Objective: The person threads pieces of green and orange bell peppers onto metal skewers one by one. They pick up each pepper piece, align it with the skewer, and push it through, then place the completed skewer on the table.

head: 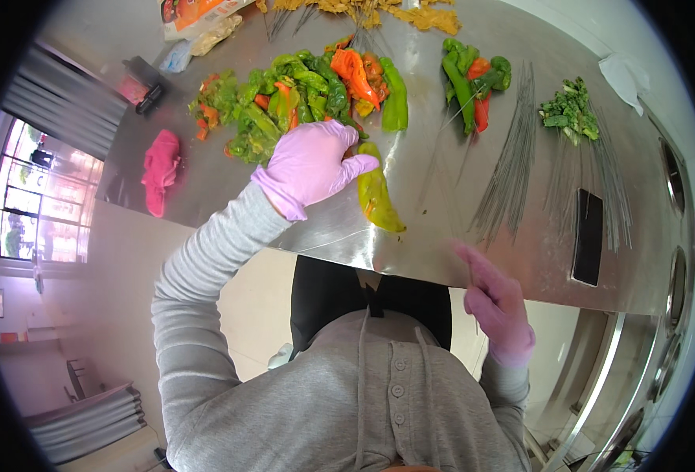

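My left hand [315, 162], in a pink glove, reaches to the near edge of a large heap of green and red peppers [306, 82]; its fingertips are partly hidden, so any hold is unclear. A yellow-green pepper [377, 189] lies on the steel table just by its thumb. My right hand [495, 301], gloved and blurred, is at the table's front edge, pinching what looks like a thin metal wire [473, 277]. Further back on the right lies a smaller bunch of green and red peppers [471, 88] with wires around it. Loose metal wires [512, 159] lie beside that bunch.
On the steel table [430, 236] are a phone-like black slab [587, 236], dark green leafy pieces [571, 112] on more wires, and a pink cloth or glove [162, 171]. Yellowish dried pieces [430, 17] and a printed bag [197, 17] lie at the far side.
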The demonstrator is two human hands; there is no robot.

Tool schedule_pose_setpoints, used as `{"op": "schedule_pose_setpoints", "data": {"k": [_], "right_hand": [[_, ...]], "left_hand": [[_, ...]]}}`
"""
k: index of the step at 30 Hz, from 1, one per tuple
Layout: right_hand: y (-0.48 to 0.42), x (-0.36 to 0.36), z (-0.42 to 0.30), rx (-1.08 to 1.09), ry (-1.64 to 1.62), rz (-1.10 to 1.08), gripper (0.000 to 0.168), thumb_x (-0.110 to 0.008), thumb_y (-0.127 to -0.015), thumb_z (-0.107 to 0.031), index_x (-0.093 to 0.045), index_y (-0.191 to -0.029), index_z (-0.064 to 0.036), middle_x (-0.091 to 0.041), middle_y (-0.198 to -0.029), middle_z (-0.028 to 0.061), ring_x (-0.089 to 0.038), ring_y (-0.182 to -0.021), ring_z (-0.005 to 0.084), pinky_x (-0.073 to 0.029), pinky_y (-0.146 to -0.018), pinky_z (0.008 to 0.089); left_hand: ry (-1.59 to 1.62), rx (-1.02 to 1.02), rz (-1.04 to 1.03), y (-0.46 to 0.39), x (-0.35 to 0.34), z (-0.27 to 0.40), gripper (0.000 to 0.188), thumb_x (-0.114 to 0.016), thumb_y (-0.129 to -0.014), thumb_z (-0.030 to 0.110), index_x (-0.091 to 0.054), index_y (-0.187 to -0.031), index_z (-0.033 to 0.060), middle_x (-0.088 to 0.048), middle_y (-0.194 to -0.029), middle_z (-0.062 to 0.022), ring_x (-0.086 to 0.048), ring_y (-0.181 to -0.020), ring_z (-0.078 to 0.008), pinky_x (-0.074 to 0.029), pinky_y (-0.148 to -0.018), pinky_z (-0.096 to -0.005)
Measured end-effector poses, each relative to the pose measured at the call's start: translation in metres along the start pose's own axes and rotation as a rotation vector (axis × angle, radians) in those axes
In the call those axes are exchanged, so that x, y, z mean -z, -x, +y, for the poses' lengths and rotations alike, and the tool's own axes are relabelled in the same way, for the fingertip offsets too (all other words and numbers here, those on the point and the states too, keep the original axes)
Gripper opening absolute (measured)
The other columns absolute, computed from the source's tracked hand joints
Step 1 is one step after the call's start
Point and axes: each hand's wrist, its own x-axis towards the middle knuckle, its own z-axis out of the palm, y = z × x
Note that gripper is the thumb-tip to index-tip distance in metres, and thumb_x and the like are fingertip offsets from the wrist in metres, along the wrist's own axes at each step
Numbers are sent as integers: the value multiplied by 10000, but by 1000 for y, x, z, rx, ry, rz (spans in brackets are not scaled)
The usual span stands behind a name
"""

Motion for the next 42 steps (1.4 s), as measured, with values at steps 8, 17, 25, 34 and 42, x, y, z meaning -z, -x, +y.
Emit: {"op": "schedule_pose_setpoints", "data": {"k": [8, 17, 25, 34, 42], "right_hand": [[45, 36, -1, -161, 171, -307, 663, -461, -740, 86, -487, -1381, -83, -425, -509, -39, -391, -444, 31, -371, -480, 194], [69, 51, 2, -177, -54, -425, 660, -440, -723, 166, -454, -1369, 34, -512, -558, -45, -401, -453, 29, -384, -473, 188], [79, 67, -25, -233, -10, -474, 656, -475, -794, 118, -406, -1426, -44, -445, -535, -49, -427, -458, 46, -433, -505, 192], [72, 78, -59, -218, 214, -486, 725, -446, -723, 134, -425, -1420, -67, -466, -519, -33, -462, -443, 61, -462, -527, 203], [50, 69, -117, -120, 788, -294, 625, -402, -690, 120, -646, -1215, -114, -536, -483, 54, -467, -365, 98, -390, -388, 230]], "left_hand": [[97, -107, -10, 52, -12, 17, 973, -772, -708, 297, -234, -1451, -27, -434, -1349, -214, -464, -1195, -376, -364, -1024, -414], [401, -11, 217, 68, -50, 56, 1103, -815, -651, 247, -140, -1474, -43, -392, -1381, -232, -419, -1239, -386, -311, -1053, -411], [280, 81, 270, 60, -69, 68, 1057, -779, -674, 249, -149, -1482, -12, -446, -1295, -192, -433, -1179, -372, -310, -1024, -432], [233, 72, 253, 59, -67, 75, 1035, -764, -676, 247, -164, -1479, -11, -446, -1294, -186, -429, -1183, -359, -301, -1022, -433], [267, -18, 215, 65, -64, 72, 978, -752, -683, 190, -202, -1464, -22, -408, -1350, -226, -415, -1221, -412, -321, -1046, -447]]}}
